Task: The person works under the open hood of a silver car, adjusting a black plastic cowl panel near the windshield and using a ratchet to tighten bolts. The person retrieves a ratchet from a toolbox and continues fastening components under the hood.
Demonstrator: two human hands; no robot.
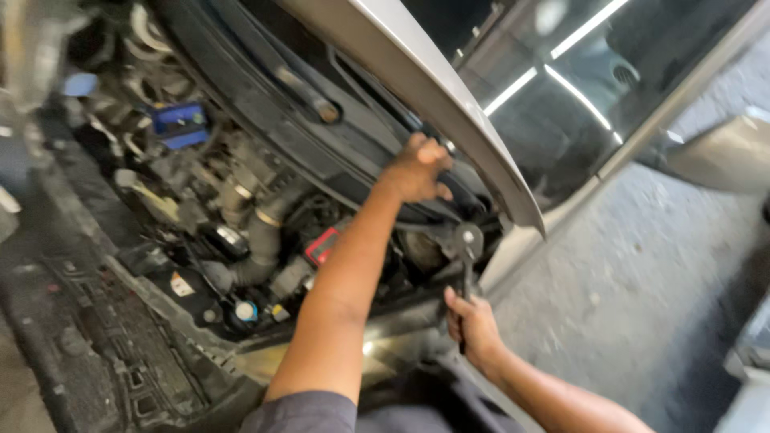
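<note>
Ratchet wrench (468,265) stands nearly upright at the right rear corner of the engine bay, round head (468,237) up top, dark handle running down into my right hand (473,321). My right fingers are wrapped fully closed round the lower end of the handle; its tip pokes out just below my fist. The head sits just below and to the right of my left hand (417,168), close but not touching it. Whatever the head is seated on is too dark to make out.

My left hand is up higher, fingers curled shut over a black hose or trim edge (465,192) under the raised hood (433,88). Fingertips are tucked behind it, out of sight, so I cannot tell exactly what they grip. My left forearm crosses the middle of the view and covers part of the engine behind it.

Further out: engine bay (241,216) is blurred and dim. I can pick out a thick grey intake hose (261,240), a red-edged tag or cover (321,244) beside my forearm, a blue-capped reservoir (246,311) low down, and a blue box (180,122) toward the back. The black front panel (104,337) runs off the lower left edge. The windshield (561,88) shows bright strip-light reflections. Concrete floor (634,273) lies on the right; a pale object at the right edge is cut off and unreadable.
</note>
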